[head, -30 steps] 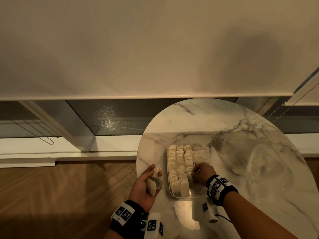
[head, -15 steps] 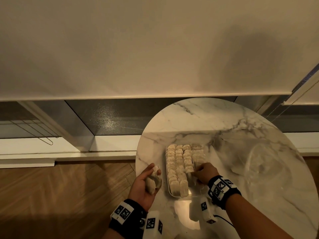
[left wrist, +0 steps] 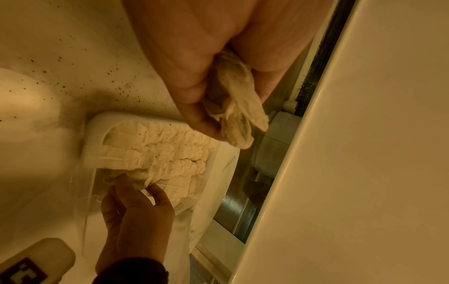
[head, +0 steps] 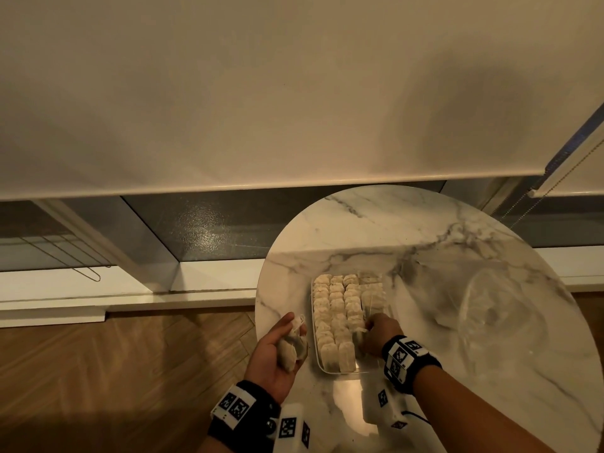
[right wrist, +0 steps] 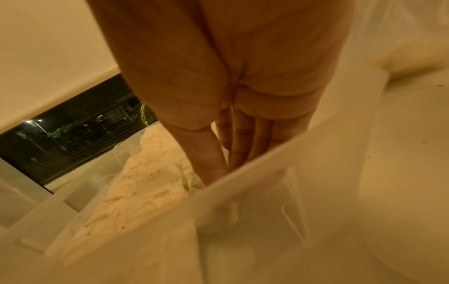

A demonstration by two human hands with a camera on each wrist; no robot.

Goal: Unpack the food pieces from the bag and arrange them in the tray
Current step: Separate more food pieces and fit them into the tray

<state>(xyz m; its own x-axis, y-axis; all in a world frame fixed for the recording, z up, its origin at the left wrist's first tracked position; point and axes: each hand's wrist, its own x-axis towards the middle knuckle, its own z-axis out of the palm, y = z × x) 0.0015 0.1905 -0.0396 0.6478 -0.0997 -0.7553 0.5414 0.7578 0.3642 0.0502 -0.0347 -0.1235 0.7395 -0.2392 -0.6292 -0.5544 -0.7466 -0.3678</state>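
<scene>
Marbled white stone, round tabletop (head: 376, 230); a clear rectangular plastic tray (head: 346, 371) sits toward its left-near edge, long axis running from the near edge to the far edge. Rows of pale, crinkled paper-wrapped food pieces (head: 340, 305) stand on edge and fill the left rows end to end; the right-hand row is filled at the far end only, open at the near end. Compared with a second ago the right hand (head: 380, 333) has moved slightly farther along that open row, fingers (right wrist: 239, 142) straight and pressed together, pointing down into the tray against the last piece. Whether they pinch a piece or only push it upright, cannot tell; the tray wall hides the tips. Reads as one more piece being seated, so the gap at the near-right corner of the tray is shrinking. The left hand (head: 271, 354) hovers off the left edge of the tabletop just beside the tray, palm up, fingers curled round a small bunch of the same pieces (left wrist: 237, 115), unchanged from before, their long axes lying along the palm toward the fingertips. A crumpled clear plastic bag (head: 496, 325) lies on the right side of the tabletop, well apart from the tray. Judgement: task well advanced, a handful left to place.
</scene>
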